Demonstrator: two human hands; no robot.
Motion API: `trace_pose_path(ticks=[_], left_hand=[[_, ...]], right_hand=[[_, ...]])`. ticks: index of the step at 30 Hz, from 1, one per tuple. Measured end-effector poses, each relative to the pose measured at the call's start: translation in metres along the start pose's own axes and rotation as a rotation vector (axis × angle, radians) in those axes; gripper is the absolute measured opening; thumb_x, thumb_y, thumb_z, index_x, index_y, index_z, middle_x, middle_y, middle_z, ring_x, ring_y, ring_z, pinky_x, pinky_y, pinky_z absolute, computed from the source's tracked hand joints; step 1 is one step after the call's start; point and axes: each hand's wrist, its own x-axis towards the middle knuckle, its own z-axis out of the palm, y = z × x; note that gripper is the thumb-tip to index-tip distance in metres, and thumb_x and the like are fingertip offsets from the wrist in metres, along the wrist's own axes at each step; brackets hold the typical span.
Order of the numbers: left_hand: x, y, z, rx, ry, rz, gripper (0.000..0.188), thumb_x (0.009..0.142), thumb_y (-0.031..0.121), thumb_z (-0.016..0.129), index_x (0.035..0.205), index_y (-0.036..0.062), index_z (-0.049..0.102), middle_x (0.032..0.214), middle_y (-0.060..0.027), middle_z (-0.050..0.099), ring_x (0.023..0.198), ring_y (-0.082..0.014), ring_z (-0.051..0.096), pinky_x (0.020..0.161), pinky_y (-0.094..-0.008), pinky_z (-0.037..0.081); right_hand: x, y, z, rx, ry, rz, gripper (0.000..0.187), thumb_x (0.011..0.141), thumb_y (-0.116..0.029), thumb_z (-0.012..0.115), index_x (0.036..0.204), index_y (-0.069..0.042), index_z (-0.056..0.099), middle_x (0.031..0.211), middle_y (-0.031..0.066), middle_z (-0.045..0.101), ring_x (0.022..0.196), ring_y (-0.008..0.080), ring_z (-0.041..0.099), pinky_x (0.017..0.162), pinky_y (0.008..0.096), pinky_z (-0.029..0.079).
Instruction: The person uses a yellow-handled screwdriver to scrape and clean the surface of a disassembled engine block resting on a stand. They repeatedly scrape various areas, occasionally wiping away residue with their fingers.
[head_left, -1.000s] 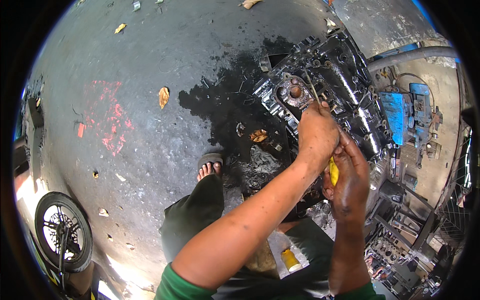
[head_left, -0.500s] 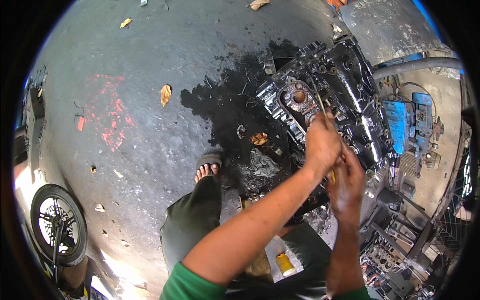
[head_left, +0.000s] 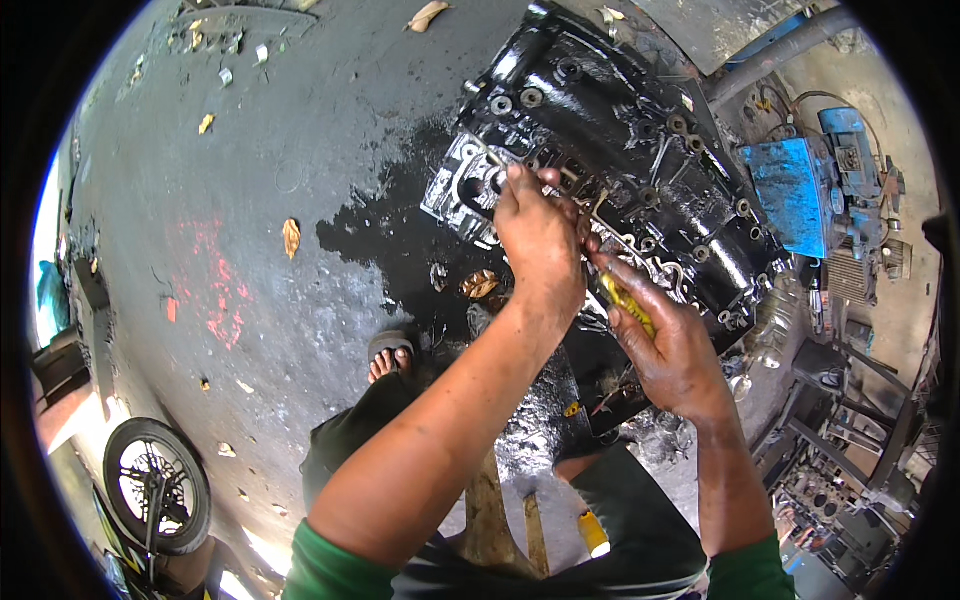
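Note:
A black, oil-wet metal engine casting (head_left: 610, 120) with bolt bosses lies on the floor at the upper right. My right hand (head_left: 665, 345) is wrapped round the yellow handle of a long screwdriver (head_left: 630, 302). Farther up, my left hand (head_left: 540, 235) is closed round the thin shaft, fingers over the casting's bare-metal edge (head_left: 455, 180). Past my left fingertips the shaft's end points toward the far left part of that edge. My left hand hides most of the shaft, and whether the tip touches metal I cannot tell.
Dark oil stains the floor (head_left: 375, 220) left of the casting. Blue machinery (head_left: 790, 195) and a grey pipe (head_left: 785, 50) stand at the right. More engine parts (head_left: 825, 500) lie lower right. A spoked wheel (head_left: 155, 485) is lower left, and a yellow container (head_left: 593, 535) sits by my leg.
The casting now looks turned or tipped, with more of its black face showing. Both hands have shifted left in view, still on the screwdriver. The whole view has moved too.

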Motion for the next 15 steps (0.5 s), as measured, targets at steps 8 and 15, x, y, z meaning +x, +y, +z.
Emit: trace_pose_path(ticks=[8, 15], left_hand=[[0.02, -0.017, 0.007, -0.118, 0.019, -0.021, 0.047, 0.105, 0.047, 0.029, 0.104, 0.0083, 0.056, 0.063, 0.0014, 0.036, 0.05, -0.0114, 0.032, 0.046, -0.0272, 0.027], [0.015, -0.031, 0.013, -0.326, 0.022, -0.129, 0.049, 0.105, 0.049, 0.03, 0.102, 0.0069, 0.055, 0.068, -0.0029, 0.041, 0.055, -0.0165, 0.038, 0.054, -0.0326, 0.039]], right_hand=[[0.023, 0.017, -0.004, -0.251, 0.003, -0.03, 0.037, 0.098, -0.013, 0.05, 0.135, -0.009, 0.049, 0.116, 0.0196, 0.065, 0.104, 0.0386, 0.064, 0.086, 0.0448, 0.052], [0.028, 0.029, -0.014, -0.392, 0.032, -0.036, 0.035, 0.097, -0.013, 0.053, 0.132, -0.012, 0.055, 0.097, 0.0191, 0.069, 0.081, 0.0365, 0.068, 0.066, 0.0452, 0.052]])
